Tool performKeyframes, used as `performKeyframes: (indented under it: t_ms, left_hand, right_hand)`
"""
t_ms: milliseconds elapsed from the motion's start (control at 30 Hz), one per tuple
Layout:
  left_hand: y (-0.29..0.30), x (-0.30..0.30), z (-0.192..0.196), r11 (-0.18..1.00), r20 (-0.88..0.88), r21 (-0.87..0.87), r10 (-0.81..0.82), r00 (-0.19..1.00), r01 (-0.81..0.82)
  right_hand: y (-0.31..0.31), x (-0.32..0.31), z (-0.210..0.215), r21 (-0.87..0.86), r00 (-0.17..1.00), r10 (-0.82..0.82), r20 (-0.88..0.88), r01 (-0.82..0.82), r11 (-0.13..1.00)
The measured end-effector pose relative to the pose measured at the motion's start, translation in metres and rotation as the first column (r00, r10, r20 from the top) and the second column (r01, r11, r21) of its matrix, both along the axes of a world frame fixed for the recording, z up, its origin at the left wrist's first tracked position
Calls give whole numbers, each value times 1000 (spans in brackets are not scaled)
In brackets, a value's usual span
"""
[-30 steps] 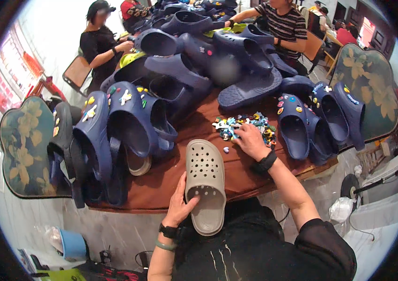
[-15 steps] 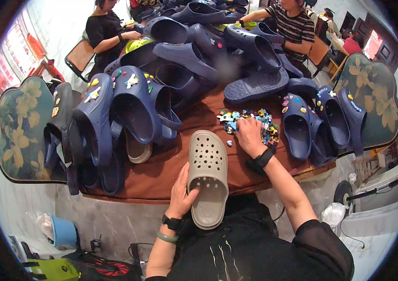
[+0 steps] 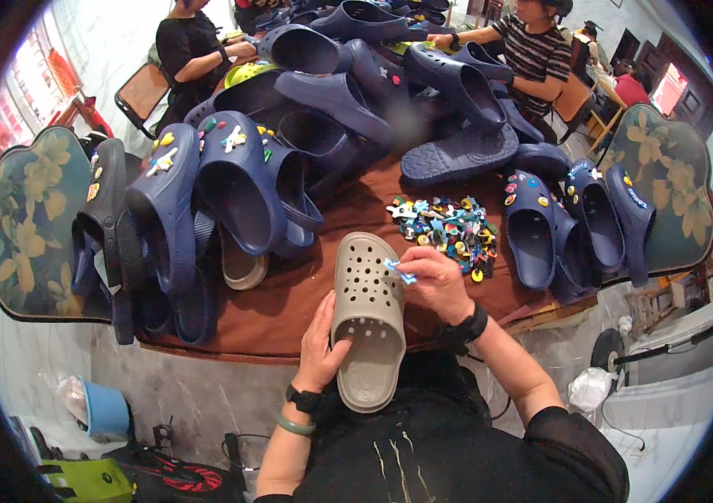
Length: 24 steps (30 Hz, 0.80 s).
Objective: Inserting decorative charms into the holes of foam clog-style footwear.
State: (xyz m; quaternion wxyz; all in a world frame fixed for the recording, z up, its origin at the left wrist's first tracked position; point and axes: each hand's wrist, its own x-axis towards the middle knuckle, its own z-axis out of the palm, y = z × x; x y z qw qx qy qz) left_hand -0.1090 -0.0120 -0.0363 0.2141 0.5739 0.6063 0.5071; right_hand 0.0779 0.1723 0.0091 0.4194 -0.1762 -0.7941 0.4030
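While the right hand [image 3: 434, 281] pinches a small pale-blue shoe charm [image 3: 397, 270] between its fingers [image 3: 413, 273], holding it just over the perforated top of a grey-beige foam clog [image 3: 366, 318], the left hand [image 3: 320, 348] grasps that clog by its left edge, fingers clenched around the rim, steadying it half on the brown counter [image 3: 289, 302] and half off the near edge. No charm shows yet in the clog's holes, so by my reading the decorating of this shoe has only begun: the first piece is at the holes but not visibly seated. Just beyond the clog, to its right, lies a loose heap of small multicoloured charms [image 3: 444, 228], plenty left to draw from. Left of the clog stand navy foam clogs already studded with charms [image 3: 205, 180], and right of it another navy group with charms [image 3: 570, 222], which look finished. Farther behind the clog rises a pile of plain dark-blue clogs [image 3: 373, 75], seemingly awaiting their turn, with two other people seated at the counter's far side.
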Motion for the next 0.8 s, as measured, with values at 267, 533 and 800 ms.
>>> performKeyframes:
  t_ms: [267, 533, 800]
  left_hand:
    - [1, 1, 0, 1000, 8, -13, 7, 1000, -7]
    - [4, 1, 1, 1000, 59, 3, -7, 998, 6]
    - [0, 1, 2, 1000, 28, -3, 4, 1000, -3]
  right_hand:
    - [-23, 3, -19, 504, 959, -234, 159, 125, 855]
    - [-47, 0, 7, 656, 829, -321, 459, -72, 751]
    - [-36, 5, 7, 513, 894, -235, 382, 6, 858]
